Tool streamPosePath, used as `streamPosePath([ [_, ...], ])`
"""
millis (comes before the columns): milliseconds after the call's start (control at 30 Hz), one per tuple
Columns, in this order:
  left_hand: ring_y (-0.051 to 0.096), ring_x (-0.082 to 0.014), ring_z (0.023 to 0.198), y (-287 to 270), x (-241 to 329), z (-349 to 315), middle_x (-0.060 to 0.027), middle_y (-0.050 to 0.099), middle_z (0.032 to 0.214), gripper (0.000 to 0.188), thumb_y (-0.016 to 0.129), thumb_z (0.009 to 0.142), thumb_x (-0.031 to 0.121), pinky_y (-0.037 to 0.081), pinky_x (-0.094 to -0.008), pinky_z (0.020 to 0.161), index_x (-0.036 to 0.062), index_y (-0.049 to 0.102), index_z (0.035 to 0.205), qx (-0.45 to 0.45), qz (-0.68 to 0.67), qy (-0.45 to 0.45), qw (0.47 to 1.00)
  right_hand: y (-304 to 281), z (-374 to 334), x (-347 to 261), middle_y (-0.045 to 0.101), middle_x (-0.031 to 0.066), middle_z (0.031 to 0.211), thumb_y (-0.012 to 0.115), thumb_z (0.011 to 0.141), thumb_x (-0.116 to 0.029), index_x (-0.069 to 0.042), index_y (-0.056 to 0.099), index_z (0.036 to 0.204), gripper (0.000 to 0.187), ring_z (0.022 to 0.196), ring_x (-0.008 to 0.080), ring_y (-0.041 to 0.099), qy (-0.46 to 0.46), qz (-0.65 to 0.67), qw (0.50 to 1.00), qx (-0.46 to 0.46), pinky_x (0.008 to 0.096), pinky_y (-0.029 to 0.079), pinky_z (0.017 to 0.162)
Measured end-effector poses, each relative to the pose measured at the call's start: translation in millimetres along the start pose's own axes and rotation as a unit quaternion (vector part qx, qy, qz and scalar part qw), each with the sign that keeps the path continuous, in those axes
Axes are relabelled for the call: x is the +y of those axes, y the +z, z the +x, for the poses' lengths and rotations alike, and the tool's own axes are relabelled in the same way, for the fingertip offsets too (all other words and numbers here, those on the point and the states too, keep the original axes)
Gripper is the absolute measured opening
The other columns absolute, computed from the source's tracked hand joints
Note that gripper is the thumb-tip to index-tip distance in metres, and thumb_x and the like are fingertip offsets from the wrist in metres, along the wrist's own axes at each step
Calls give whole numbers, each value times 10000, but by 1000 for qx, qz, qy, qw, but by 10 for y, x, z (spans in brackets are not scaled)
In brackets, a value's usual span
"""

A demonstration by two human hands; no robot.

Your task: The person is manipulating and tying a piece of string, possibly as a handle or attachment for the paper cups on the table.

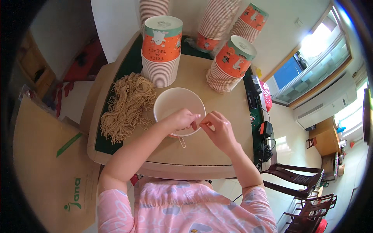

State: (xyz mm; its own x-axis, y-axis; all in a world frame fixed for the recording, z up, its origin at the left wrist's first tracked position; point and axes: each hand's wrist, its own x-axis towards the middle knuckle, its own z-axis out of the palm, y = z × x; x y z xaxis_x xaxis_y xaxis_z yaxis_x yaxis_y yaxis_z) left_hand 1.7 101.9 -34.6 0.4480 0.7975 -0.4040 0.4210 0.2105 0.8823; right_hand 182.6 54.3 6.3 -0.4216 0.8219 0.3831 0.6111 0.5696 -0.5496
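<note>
My left hand rests on the near rim of the white paper bowl, fingers curled narrow, thumb and forefinger pinched on a short tan string. My right hand sits just beside it at the same rim, fingers also drawn narrow, pinching the other end of that string. The two hands nearly touch. A loop of the same tan cord hangs below the bowl's near edge.

The bowl stands open side up at the centre of the tan table. Left of the bowl, touching or nearly so, lies a heap of tan strings, partly on the table's dark green strip.

Behind the bowl stand stacks of inverted paper cups. The nearest left stack is upright, its top cup orange with a pale green band and a white cartoon figure. The right stack tilts left and bears the same orange, green and white pattern. Two more stacks stand further back against the wall.

A flat brown cardboard sheet with green markings lies at far left, off the table
</note>
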Motion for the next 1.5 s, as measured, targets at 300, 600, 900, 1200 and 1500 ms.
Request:
streamPosePath([
  [300, 328, -71, 431, -96, 8, 31, 30, 406, 562, 229, 610, 890, 238, 242, -234, 403, 56, 631, 753, -120, -165, -94, 974, 170, -85, -4, 585, 88, 807, 694, 774, -75, -51, 610, 796, 90, 788, 288, 575, 9, -9, 1000, 8, 394, 480, 676],
  [600, 344, -50, 473, 15, 67, -46, 33, 448, 600, 100, 634, 876, 139, 253, -218, 416, 41, 653, 868, -38, -170, -32, 984, 163, -177, -14, 619, 110, 872, 664, 828, -34, -12, 636, 884, 66, 779, 272, 632, 80, 89, 992, 48, 347, 524, 675],
  [900, 310, -8, 467, 108, 14, -117, 69, 448, 630, 87, 649, 868, 122, 216, -162, 399, 48, 624, 906, -104, -396, -30, 912, 327, -313, 166, 625, 100, 892, 654, 843, -4, -4, 621, 922, 85, 828, 187, 641, 161, 265, 941, 134, 296, 539, 710],
  [1200, 394, -29, 478, 196, 87, -206, 53, 524, 641, 70, 653, 853, 93, 294, -188, 435, 26, 642, 865, -41, -269, 94, 958, 372, -404, 248, 613, 51, 874, 620, 875, -20, 8, 600, 932, 67, 782, 128, 593, 159, 334, 921, 120, 254, 509, 708],
  [1500, 599, -217, 628, 407, 148, -527, -26, 524, 715, 60, 645, 770, 121, 492, -358, 519, 134, 591, 750, 210, 337, 370, 840, 410, -526, 179, 588, -6, 766, 591, 926, -81, 10, 606, 918, 92, 680, 57, 528, 276, 409, 863, 109, 210, 448, 615],
])
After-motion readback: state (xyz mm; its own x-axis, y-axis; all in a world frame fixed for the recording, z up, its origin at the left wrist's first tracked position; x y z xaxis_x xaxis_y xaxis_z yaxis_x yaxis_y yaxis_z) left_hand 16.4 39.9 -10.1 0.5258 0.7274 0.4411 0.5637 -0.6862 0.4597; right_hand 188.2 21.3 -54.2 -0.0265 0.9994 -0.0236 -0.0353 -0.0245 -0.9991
